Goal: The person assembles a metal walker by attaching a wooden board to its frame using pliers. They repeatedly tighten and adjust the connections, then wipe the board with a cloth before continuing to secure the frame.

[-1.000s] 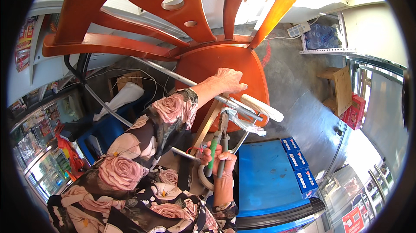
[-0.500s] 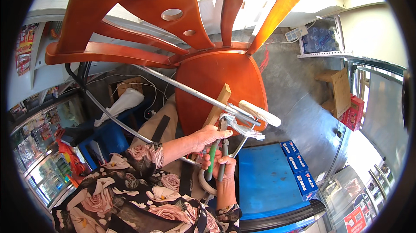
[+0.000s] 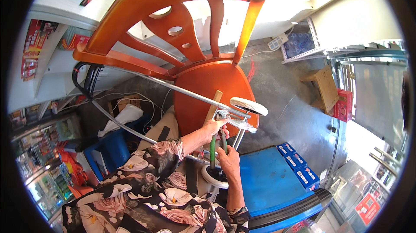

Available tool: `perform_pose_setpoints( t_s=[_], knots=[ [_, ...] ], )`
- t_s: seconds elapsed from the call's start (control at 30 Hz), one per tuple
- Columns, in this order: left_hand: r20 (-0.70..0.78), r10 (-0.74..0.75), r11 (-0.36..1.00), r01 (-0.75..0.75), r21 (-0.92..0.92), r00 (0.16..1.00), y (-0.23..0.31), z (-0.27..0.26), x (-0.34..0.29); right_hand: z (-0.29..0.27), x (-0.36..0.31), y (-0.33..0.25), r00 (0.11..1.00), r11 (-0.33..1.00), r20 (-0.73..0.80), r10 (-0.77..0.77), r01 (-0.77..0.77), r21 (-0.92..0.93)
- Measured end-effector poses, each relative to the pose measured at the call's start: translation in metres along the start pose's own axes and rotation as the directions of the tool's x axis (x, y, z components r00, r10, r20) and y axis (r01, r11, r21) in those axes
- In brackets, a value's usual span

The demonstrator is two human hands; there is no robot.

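My left hand [image 3: 209, 130] closes around the upper part of a pair of pliers [image 3: 212, 151] with green grips, beside a wrapped joint of a metal frame. Lower down, my right hand [image 3: 229, 160] grips the pliers' handles. The jaws are up against the joint, and what they bite is partly hidden. Crumpled clear plastic wrap [image 3: 243, 124] trails from the joint. The frame, a silvery tubular cart [image 3: 186, 91], lies slanted with one white-rimmed wheel [image 3: 249, 106] beyond my hands and another wheel [image 3: 215, 182] below them. A wooden strip [image 3: 212, 106] stands beside the joint.
A reddish-brown wooden chair [image 3: 203, 81] stands right ahead, behind the frame. On the right are a blue-topped case [image 3: 268, 181] with small blue boxes [image 3: 294, 162], and a wooden stool [image 3: 323, 88]. To the left lie a white bag [image 3: 123, 118] and cables.
The view has shifted, so the chair and frame sit differently in it. My right hand has turned, showing more of its back, and the pliers stand more upright. Both hands stay at the joint.
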State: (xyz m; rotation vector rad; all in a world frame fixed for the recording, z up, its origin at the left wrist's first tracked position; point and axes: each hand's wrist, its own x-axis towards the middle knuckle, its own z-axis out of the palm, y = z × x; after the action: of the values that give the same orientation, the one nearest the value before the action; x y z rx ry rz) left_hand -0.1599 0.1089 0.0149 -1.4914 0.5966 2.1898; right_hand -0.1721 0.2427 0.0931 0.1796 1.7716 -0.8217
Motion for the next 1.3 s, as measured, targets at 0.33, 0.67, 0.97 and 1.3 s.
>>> perform_pose_setpoints(
  t_s=[0.33, 0.67, 0.97, 1.3],
  knots=[
    [0.103, -0.015, 0.965, 0.042, -0.259, 0.995, -0.015, -0.004, 0.033, 0.065, 0.003, -0.016, 0.687, 0.492, -0.595, -0.417, -0.380, -0.784],
    [0.706, 0.690, -0.540, -0.539, 0.647, 0.156, 0.062, -0.064, -0.021, 0.054, 0.011, -0.005, 0.786, 0.570, -0.522, -0.333, -0.273, -0.775],
    [0.532, 0.191, -0.386, -0.435, 0.813, 0.825, 0.121, -0.048, -0.007, 0.025, -0.003, -0.025, 0.871, 0.472, -0.350, -0.344, -0.162, -0.867],
    [0.503, 0.249, -0.196, -0.465, 0.863, 0.828, 0.115, -0.029, 0.033, 0.017, -0.006, -0.042, 0.924, 0.417, -0.285, -0.254, -0.161, -0.894]
  ],
)
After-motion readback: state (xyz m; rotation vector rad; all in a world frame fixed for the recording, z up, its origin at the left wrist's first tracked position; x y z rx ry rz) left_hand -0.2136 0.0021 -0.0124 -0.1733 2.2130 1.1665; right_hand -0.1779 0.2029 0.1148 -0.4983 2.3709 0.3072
